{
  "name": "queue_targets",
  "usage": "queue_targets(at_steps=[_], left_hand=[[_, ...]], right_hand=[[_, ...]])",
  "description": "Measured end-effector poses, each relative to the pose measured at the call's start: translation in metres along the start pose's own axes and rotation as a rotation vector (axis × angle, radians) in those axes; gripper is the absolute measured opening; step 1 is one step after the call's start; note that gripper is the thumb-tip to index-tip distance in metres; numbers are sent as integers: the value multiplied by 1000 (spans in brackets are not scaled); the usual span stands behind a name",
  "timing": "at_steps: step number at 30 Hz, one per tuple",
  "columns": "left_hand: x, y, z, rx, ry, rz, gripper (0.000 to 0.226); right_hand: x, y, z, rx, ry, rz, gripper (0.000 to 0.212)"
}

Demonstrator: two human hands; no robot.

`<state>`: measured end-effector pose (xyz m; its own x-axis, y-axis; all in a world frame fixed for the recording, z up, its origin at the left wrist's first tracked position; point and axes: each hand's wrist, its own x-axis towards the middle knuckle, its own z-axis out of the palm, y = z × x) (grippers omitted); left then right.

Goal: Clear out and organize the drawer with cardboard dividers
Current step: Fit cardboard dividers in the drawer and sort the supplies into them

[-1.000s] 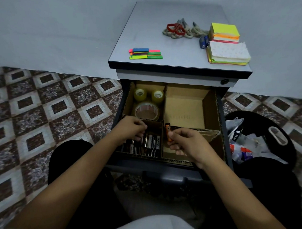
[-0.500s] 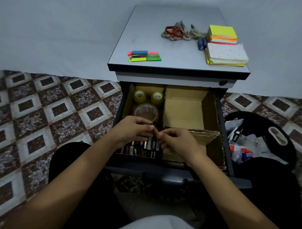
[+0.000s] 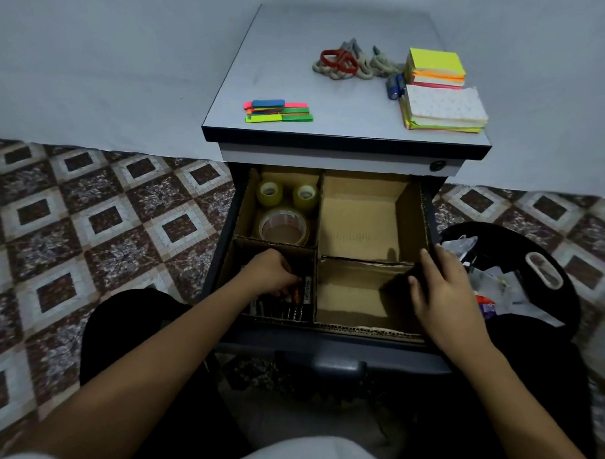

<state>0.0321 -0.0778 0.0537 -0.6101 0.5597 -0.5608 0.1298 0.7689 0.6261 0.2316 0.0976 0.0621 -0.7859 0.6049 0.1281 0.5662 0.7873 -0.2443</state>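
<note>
The open drawer (image 3: 324, 347) holds cardboard dividers (image 3: 318, 212) that split it into four compartments. Three tape rolls (image 3: 283, 226) lie in the back left one. Several batteries (image 3: 300, 308) lie side by side in the front left one. My left hand (image 3: 270, 273) reaches into that compartment, fingers curled down on an orange-tipped battery (image 3: 295, 295) among the others. My right hand (image 3: 441, 289) rests with straight, spread fingers on the cardboard wall at the drawer's right side. The back right compartment (image 3: 363, 224) and the front right compartment (image 3: 350, 296) hold nothing.
On the cabinet top (image 3: 335, 31) lie coloured sticky flags (image 3: 278, 110), red-handled scissors (image 3: 338, 59) on a rope, a small blue object (image 3: 394, 85) and stacks of sticky notes (image 3: 442, 109). A black bag of scraps (image 3: 539, 272) sits on the tiled floor to the right.
The orange-tipped battery passed from my right hand to my left, which lowered it into the battery compartment. My right hand opened and moved right to the drawer's side wall.
</note>
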Motion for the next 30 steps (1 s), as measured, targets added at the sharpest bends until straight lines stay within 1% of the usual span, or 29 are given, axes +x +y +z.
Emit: queue_targets(at_steps=[2, 4, 5, 8, 15, 17, 19, 23, 25, 27, 29, 30], left_hand=[[4, 1, 4, -41, -9, -7, 16], [4, 0, 6, -143, -9, -36, 7], [3, -1, 7, -203, -10, -50, 8], [2, -3, 7, -319, -33, -78, 20], [1, -3, 7, -282, -36, -47, 23], [1, -6, 3, -229, -15, -46, 22], [1, -11, -6, -128, -3, -36, 20], [-6, -16, -26, 295, -68, 18, 20], [-9, -16, -28, 445, -125, 5, 23], [-7, -17, -27, 522, -175, -22, 19], [-6, -17, -27, 522, -202, -38, 11], [-5, -16, -28, 496, -215, -46, 12]], right_hand=[[0, -1, 4, 27, -50, 20, 52], [1, -3, 4, 29, -82, 29, 55], [1, -3, 4, 29, -89, 32, 55], [0, -4, 3, 37, -106, 39, 56], [1, -6, 2, 48, -123, 58, 57], [1, -6, 3, 53, -120, 61, 56], [1, -5, 3, 64, -119, 63, 56], [1, -5, 3, 72, -117, 67, 56], [1, -5, 4, 66, -120, 69, 56], [1, -5, 4, 69, -119, 75, 56], [1, -4, 5, 77, -111, 75, 56], [1, -3, 5, 78, -106, 74, 56]])
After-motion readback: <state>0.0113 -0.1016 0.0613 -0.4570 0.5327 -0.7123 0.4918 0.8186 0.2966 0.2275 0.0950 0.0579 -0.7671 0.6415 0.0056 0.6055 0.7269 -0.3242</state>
